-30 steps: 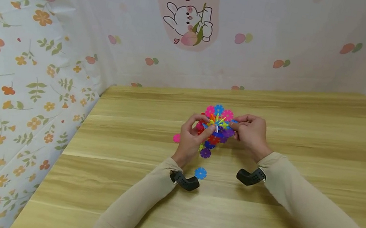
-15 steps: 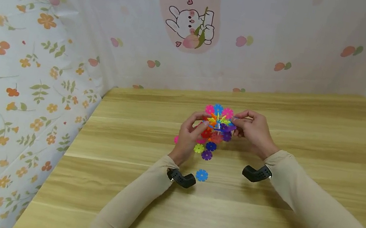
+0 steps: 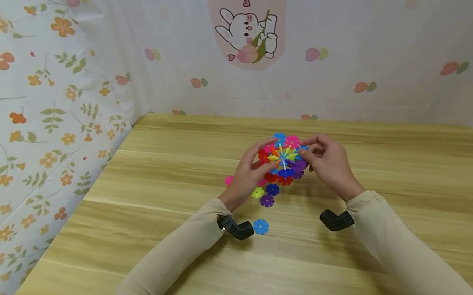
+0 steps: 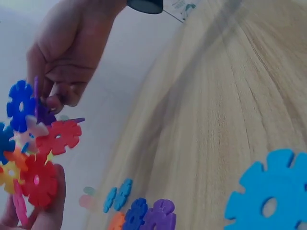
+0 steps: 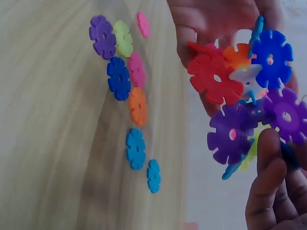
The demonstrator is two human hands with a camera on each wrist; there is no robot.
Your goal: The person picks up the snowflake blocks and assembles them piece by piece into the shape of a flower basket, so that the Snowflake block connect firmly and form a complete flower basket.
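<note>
Between my two hands, above the table, is a cluster of interlocked plastic snowflake discs (image 3: pixel 282 158) in red, orange, yellow, white, blue, pink and purple. My left hand (image 3: pixel 247 175) holds its left side, thumb in front and fingers behind. On the other side my right hand (image 3: pixel 331 167) pinches the edge near the blue and purple discs. The right wrist view shows that thumb and fingers by a purple disc (image 5: pixel 230 134), while a red disc (image 5: pixel 216 79) sits by the left palm. Part of the right fingertips' grip is hidden behind the discs.
Loose discs lie on the wooden table (image 3: pixel 280 280): a light blue one (image 3: pixel 261 227) nearest me, then purple (image 3: pixel 267 200), dark blue (image 3: pixel 272 189) and yellow-green (image 3: pixel 257 192). More pink, orange and blue ones show in the right wrist view. A patterned curtain (image 3: pixel 167 26) hangs behind.
The cluster has turned in my hands; its spiky yellow and white centre now faces the head camera more. My right hand has shifted slightly up and right. The loose discs stay put.
</note>
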